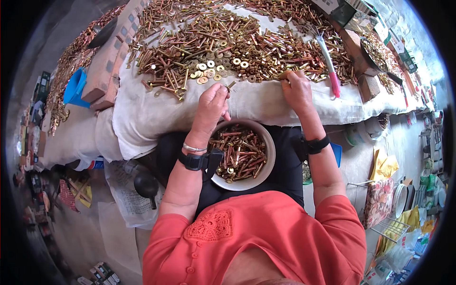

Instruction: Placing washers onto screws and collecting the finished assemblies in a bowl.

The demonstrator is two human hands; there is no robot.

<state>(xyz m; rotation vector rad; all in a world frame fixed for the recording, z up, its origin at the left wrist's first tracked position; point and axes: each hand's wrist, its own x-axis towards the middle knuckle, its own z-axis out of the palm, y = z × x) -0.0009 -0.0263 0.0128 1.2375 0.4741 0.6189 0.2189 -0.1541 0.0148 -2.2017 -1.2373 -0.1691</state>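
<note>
My left hand is closed over the near edge of the cloth-covered table, pinching a small brass-coloured bolt between thumb and fingers. My right hand reaches to the front of a heap of loose nuts. Its fingertips are pressed together, and what they hold is too small to make out. Flat washers lie ahead of my left hand, beside a broad pile of long bolts. On my lap, below the left hand, rests a pale round bowl with many assembled-looking bolts in it.
Bricks border the pile at left, with a blue plastic cup outside them. A small rake with a pink grip lies right of my right hand, near another brick. A cushioned metal chair stands at lower right.
</note>
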